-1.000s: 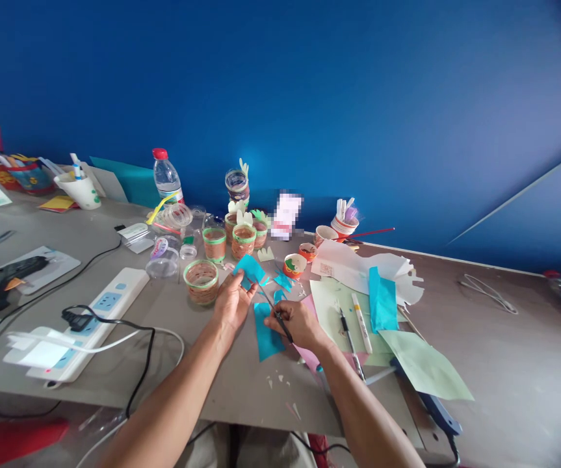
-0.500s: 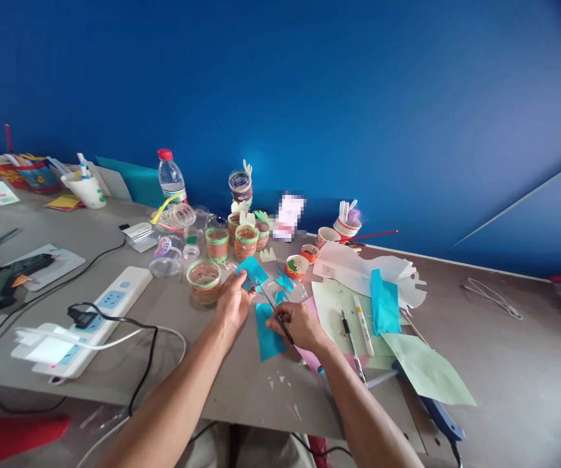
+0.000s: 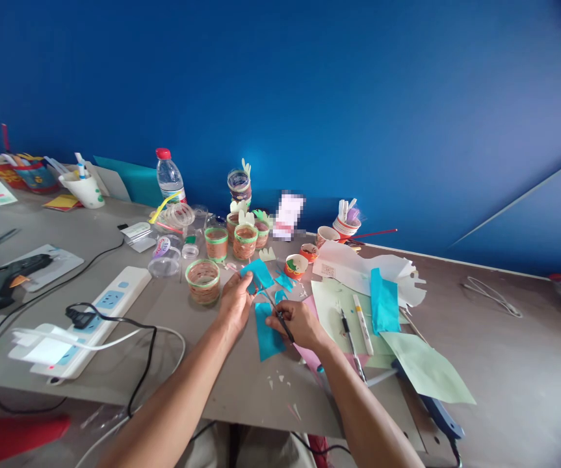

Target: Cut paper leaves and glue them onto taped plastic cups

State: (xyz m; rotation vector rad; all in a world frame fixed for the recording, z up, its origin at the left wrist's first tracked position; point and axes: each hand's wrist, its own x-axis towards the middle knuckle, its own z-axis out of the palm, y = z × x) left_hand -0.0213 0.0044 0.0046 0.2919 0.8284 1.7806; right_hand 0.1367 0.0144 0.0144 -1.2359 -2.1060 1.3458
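Pinched in my left hand (image 3: 236,302) is a piece of blue paper (image 3: 259,272), tilted above the table, with a narrow blue strip curling at its lower edge. My right hand (image 3: 297,322) grips a slim black-handled tool (image 3: 287,330). Its thin metal end points up and left to that lower edge; I cannot make out whether it is a knife or scissors. Under my right hand lies another blue paper piece (image 3: 266,341), with blue scraps (image 3: 285,281) just beyond. A brown cup with a green rim (image 3: 203,286) stands left of my left hand.
Several wrapped cups (image 3: 245,244) and a water bottle (image 3: 169,175) stand behind. At left lie a power strip (image 3: 109,305) with cables and a glue gun (image 3: 12,276). Pale green paper (image 3: 331,299), a black pen (image 3: 351,338) and a white marker (image 3: 363,325) are at right.
The blue paper in my left hand has turned and lies flatter, its far edge shifted right. A thin strip now curls below it. The tool's tip has dropped slightly.
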